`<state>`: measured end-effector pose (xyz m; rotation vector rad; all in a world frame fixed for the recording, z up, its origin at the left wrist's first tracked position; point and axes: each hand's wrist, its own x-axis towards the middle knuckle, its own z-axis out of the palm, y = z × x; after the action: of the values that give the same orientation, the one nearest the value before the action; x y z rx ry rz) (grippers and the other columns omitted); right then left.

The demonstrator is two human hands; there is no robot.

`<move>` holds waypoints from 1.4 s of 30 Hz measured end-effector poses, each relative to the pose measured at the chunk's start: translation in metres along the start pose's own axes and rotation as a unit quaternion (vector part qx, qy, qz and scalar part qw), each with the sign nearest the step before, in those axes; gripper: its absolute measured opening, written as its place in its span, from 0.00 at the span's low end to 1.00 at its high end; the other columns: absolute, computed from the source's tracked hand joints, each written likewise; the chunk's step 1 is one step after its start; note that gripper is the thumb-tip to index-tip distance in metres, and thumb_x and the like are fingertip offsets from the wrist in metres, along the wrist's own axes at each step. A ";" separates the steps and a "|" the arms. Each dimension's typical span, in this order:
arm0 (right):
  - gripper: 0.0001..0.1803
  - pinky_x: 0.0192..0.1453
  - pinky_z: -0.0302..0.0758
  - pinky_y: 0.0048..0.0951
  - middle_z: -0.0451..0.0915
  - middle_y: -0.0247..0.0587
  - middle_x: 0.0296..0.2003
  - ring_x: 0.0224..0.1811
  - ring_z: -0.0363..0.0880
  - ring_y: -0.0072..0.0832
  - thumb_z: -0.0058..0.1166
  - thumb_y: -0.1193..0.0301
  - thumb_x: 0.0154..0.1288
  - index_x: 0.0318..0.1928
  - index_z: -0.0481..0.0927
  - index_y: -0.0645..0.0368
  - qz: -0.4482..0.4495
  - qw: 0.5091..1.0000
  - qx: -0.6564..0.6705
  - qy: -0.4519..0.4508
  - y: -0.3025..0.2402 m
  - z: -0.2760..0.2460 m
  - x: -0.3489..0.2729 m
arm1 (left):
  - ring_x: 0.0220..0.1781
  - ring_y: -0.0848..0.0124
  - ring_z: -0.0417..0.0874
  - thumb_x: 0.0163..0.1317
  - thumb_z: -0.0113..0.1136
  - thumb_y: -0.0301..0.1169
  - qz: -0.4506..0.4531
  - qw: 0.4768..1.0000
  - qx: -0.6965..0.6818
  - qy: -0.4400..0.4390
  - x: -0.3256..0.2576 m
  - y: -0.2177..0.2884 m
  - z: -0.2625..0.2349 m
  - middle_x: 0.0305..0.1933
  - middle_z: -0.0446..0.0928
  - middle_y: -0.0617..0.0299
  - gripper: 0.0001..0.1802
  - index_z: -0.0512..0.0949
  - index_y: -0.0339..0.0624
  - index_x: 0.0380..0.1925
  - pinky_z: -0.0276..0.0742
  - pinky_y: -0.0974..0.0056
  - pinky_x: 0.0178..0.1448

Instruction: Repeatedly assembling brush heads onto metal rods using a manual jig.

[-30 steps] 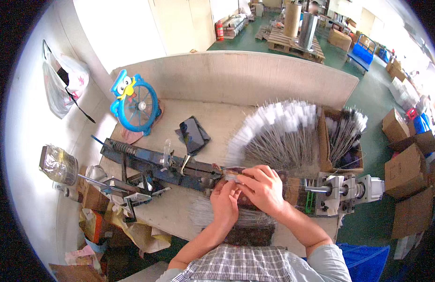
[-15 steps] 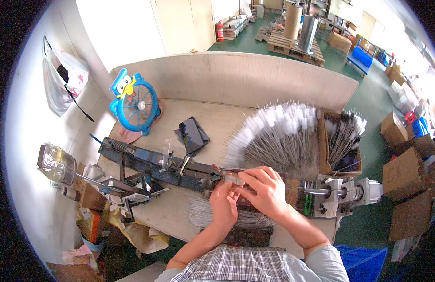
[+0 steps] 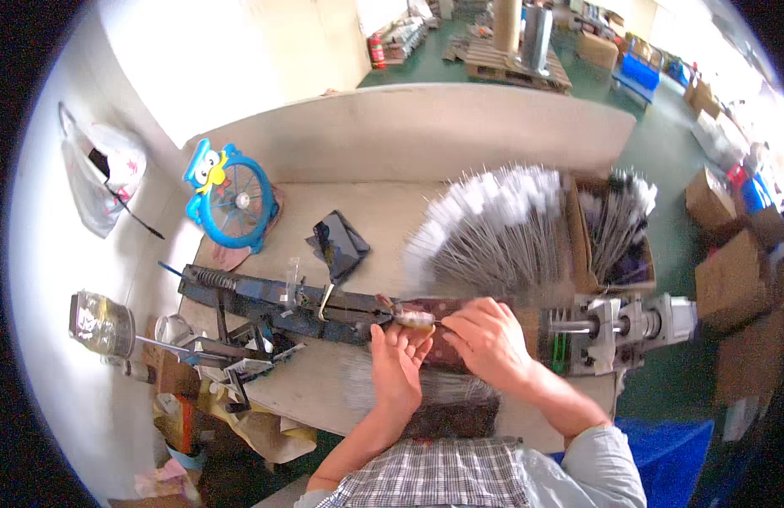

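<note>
A long machine lies across the workbench. Behind it lies a phone, with a fan to the left and a spread of rods to the right. A box stands right of the rods.

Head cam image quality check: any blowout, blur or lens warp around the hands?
Head view: window area top left is blown out white; fisheye bends the table edge and blacks the corners. Left hand and right hand at centre are fairly sharp, evenly lit, though the small part between them is too small to resolve; the fanned rods look smeared.
</note>
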<state>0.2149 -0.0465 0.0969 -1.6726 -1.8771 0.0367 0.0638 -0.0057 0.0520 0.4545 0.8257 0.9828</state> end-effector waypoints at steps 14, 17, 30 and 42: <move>0.05 0.31 0.75 0.36 0.75 0.36 0.26 0.30 0.76 0.36 0.53 0.74 0.49 0.30 0.77 0.56 -0.051 0.986 0.147 -0.066 0.004 0.033 -0.066 | 0.37 0.71 0.76 0.63 0.52 0.41 0.123 0.960 -0.024 0.251 -0.018 0.060 -0.186 0.37 0.77 0.63 0.14 0.73 0.43 0.42 0.72 0.65 0.39; 0.03 0.32 0.76 0.35 0.73 0.37 0.26 0.33 0.75 0.35 0.53 0.72 0.49 0.26 0.74 0.56 -0.085 0.978 0.134 -0.136 -0.015 0.045 -0.076 | 0.34 0.74 0.74 0.58 0.59 0.46 0.155 0.925 -0.119 0.326 -0.039 0.104 -0.282 0.31 0.74 0.66 0.16 0.73 0.46 0.32 0.69 0.66 0.36; 0.07 0.37 0.76 0.36 0.71 0.35 0.28 0.36 0.73 0.34 0.56 0.67 0.50 0.25 0.75 0.56 -0.080 0.963 0.052 -0.254 -0.028 0.033 -0.079 | 0.38 0.72 0.77 0.60 0.54 0.51 0.205 0.888 -0.024 0.410 -0.037 0.106 -0.272 0.36 0.76 0.64 0.20 0.74 0.45 0.37 0.74 0.66 0.42; 0.11 0.34 0.75 0.37 0.76 0.37 0.30 0.32 0.77 0.36 0.53 0.72 0.50 0.37 0.80 0.53 0.032 0.989 0.046 -0.138 0.024 0.008 -0.098 | 0.45 0.65 0.79 0.61 0.55 0.34 0.056 0.996 -0.041 0.059 -0.017 0.039 -0.106 0.43 0.77 0.57 0.13 0.73 0.41 0.42 0.76 0.61 0.50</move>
<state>0.2341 -0.1282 0.0394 -1.7356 -1.9852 0.3938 -0.0456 -0.0034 0.0190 0.3781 0.8699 1.1522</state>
